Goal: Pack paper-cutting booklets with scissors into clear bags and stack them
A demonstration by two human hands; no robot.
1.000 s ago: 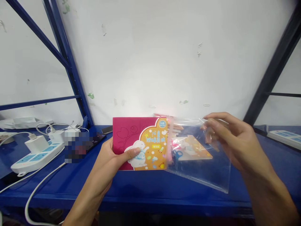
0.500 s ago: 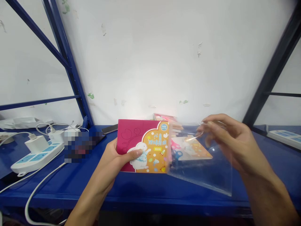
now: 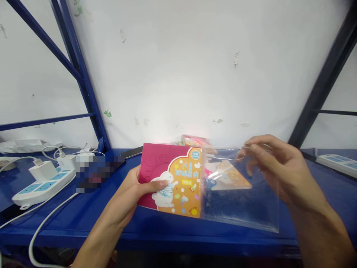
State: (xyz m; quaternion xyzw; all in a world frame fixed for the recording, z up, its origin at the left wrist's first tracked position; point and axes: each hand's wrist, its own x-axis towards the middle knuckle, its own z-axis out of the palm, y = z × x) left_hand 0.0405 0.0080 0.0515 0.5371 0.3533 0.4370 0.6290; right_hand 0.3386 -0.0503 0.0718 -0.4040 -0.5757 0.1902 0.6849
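Observation:
My left hand (image 3: 133, 193) grips a booklet (image 3: 182, 182), thumb on the front and fingers behind it. Its cover is magenta and orange, with a white rabbit in a striped top. Along its right edge the booklet meets a clear plastic bag (image 3: 245, 210); how far it reaches inside, I cannot tell. My right hand (image 3: 279, 167) pinches the bag's upper part between thumb and fingers. Through the clear film a similar orange booklet (image 3: 232, 176) shows lying on the table, with blue scissors (image 3: 211, 184) and something pink at its left.
A stack of booklets (image 3: 196, 140) lies behind the held one. On the left of the blue table (image 3: 156, 232) are a power strip (image 3: 46, 188) with chargers and cables, a blurred-out item and a dark phone (image 3: 131, 152). Another white strip (image 3: 338, 163) is at right.
The booklet has tilted, its right side dropping slightly and coming nearer. My right hand and the bag have shifted a little to the right, and the bag looks more stretched out.

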